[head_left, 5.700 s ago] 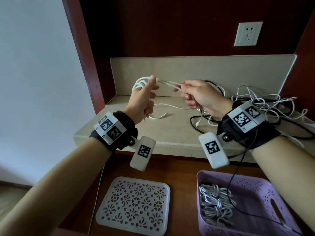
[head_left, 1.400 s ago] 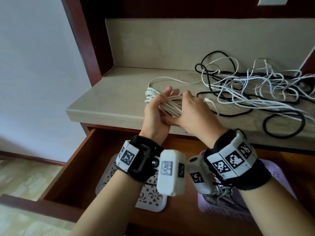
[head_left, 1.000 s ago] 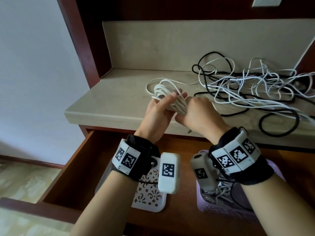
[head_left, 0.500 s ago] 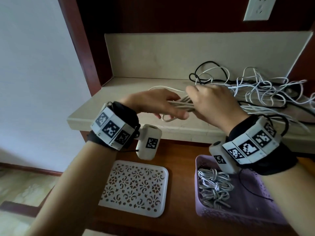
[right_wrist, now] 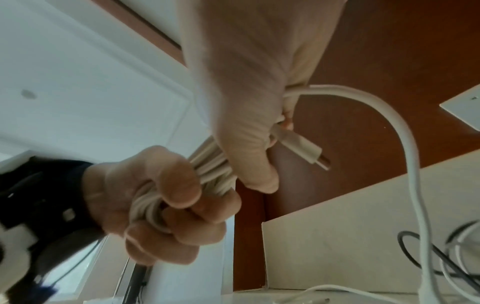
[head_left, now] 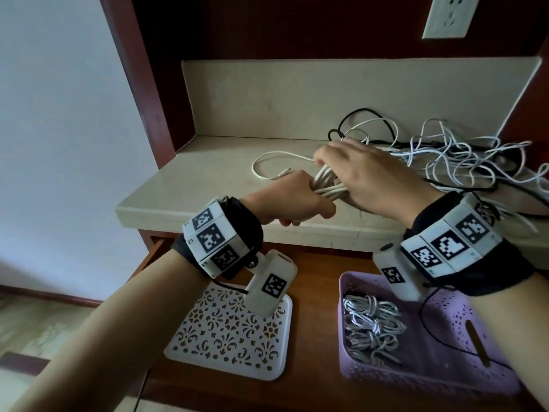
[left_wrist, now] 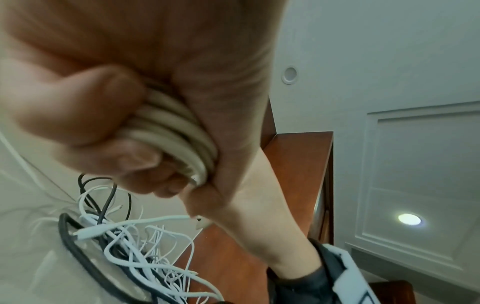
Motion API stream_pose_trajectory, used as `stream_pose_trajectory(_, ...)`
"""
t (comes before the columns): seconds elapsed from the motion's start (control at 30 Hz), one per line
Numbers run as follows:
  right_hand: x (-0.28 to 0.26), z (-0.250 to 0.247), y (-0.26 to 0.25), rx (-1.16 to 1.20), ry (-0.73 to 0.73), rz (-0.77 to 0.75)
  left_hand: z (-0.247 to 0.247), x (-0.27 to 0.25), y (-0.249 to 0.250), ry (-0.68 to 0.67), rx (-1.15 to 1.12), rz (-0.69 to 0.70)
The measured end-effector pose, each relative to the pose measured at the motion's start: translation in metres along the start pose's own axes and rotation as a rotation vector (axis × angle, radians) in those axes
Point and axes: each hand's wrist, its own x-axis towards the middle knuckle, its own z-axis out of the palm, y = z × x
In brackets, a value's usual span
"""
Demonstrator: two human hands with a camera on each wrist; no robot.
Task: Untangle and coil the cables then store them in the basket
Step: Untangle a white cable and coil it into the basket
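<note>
The coil (head_left: 328, 185) lies left-right above the tabletop (head_left: 208, 173). Left hand (head_left: 289, 200) fingers (right_wrist: 179, 197) curl around its left end; right hand (head_left: 371, 176) pinches its right end. Basket (head_left: 445, 379) sits near-right, closer to the right hand.

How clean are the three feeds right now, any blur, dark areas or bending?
Head view: sharp, dim toward the corners, shelf edges bowed by the wide lens. Left wrist view: left hand close and blurred, ceiling lamp glaring. Right wrist view: right hand pale and soft, plug readable.
</note>
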Motion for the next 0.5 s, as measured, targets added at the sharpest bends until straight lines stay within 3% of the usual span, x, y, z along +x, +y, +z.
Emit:
stream_pose_trajectory(0.1, -0.003, -0.002, 0.007, 0.262, -0.003, 0.114, -0.002, 0.0, -0.002, -0.003, -0.122, -0.007)
stream_pose_trajectory(0.27, -0.019, -0.018, 0.028, 0.901, -0.048, 0.454, -0.014, 0.002, -0.011, 0.025, -0.224, -0.057)
stream_pose_trajectory(0.37, -0.018, -0.018, 0.031, 0.772, -0.028, 0.526, -0.019, 0.002, -0.013, 0.018, -0.254, -0.063)
stream_pose_trajectory(0.5, -0.012, -0.018, 0.028, 0.563, -0.084, 0.444, -0.025, 0.002, -0.013, 0.042, -0.297, -0.047)
